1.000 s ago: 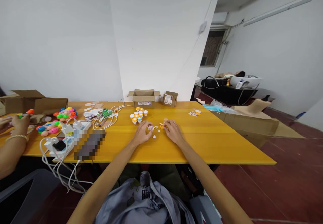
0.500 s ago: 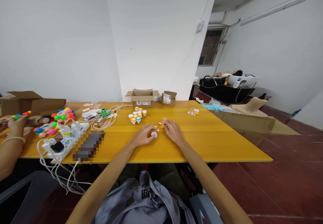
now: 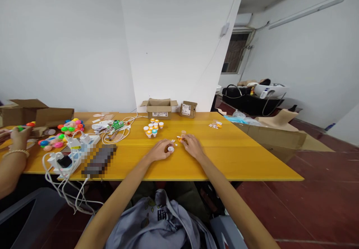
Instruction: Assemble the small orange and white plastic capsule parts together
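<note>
My left hand (image 3: pixel 160 150) rests low over the yellow table (image 3: pixel 224 159), its fingers closed on a small round white piece (image 3: pixel 170 149). To its right, the fingertips of my right hand (image 3: pixel 191 145) are closed on a small orange piece (image 3: pixel 179 139). Small white bits (image 3: pixel 173 140) lie between the hands, and a pale translucent piece (image 3: pixel 183 132) is just beyond my right fingertips. A group of small white round items (image 3: pixel 150 126) with orange or teal bands stands behind my left hand.
An open cardboard box (image 3: pixel 159 108) and a smaller box (image 3: pixel 188 109) stand by the wall. Small parts (image 3: pixel 215 124) lie back right. At left are a power strip (image 3: pixel 84 148) with cables, colourful balls (image 3: pixel 71 126) and another person's hand (image 3: pixel 20 138).
The white piece at my left fingertips has turned slightly and sits closer into the hand. My right hand has hardly moved. The whole view has shifted slightly.
</note>
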### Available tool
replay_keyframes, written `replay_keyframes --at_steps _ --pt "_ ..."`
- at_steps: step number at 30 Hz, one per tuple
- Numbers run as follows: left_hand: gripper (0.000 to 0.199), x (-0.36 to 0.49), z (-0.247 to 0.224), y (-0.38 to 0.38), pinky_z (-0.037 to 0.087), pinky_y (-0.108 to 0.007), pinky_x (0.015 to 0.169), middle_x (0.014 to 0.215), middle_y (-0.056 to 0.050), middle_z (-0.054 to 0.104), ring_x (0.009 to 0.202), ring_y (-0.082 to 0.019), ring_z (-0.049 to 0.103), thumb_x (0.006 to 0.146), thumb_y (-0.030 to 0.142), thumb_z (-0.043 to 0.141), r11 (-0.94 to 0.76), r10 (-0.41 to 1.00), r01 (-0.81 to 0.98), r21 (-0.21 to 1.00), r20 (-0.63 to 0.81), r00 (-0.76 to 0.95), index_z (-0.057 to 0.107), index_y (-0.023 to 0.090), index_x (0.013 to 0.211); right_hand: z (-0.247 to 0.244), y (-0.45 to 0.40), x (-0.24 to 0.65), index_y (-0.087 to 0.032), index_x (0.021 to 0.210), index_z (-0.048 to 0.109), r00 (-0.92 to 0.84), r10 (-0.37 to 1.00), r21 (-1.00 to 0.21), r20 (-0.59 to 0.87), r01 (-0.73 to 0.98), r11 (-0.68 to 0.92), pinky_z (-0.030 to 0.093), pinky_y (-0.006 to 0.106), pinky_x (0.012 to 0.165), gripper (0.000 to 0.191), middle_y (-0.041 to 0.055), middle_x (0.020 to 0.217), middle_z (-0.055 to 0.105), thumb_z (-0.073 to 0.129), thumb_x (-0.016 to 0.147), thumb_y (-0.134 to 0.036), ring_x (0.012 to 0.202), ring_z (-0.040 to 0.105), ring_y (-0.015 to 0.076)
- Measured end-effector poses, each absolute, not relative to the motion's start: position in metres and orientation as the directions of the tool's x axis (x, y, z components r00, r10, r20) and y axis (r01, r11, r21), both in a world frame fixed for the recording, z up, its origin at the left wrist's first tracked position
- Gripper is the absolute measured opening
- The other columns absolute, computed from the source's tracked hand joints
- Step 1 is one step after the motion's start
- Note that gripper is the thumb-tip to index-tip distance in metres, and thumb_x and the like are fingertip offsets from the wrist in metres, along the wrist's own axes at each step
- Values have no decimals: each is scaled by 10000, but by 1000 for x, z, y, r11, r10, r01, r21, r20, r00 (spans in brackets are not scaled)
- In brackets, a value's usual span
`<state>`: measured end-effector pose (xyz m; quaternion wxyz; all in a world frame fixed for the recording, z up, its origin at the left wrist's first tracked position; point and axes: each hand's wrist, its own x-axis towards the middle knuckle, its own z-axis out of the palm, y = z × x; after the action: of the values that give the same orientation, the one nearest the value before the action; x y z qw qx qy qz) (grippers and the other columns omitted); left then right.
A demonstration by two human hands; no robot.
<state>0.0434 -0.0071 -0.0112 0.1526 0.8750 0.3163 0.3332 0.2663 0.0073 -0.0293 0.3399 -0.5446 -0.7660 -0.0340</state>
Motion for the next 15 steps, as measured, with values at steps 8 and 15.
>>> replay_keyframes --at_steps 8,15 --pt "303 43 -9 -7 501 -373 929 1005 -43 702 976 -230 640 775 123 558 -748 662 488 450 450 599 645 246 1037 -30 7 266 -260 976 686 -97 826 -368 555 862 348 505 340 824 200 77 1027 724 514 900 -193 969 657 232" --pt "335 40 -12 -6 459 -406 994 1154 -68 654 1092 -254 587 826 218 593 -772 635 492 401 452 627 618 261 1158 -31 8 273 -271 900 702 -40 820 -367 571 881 299 506 316 749 270 54 965 734 515 814 -96 907 666 226"
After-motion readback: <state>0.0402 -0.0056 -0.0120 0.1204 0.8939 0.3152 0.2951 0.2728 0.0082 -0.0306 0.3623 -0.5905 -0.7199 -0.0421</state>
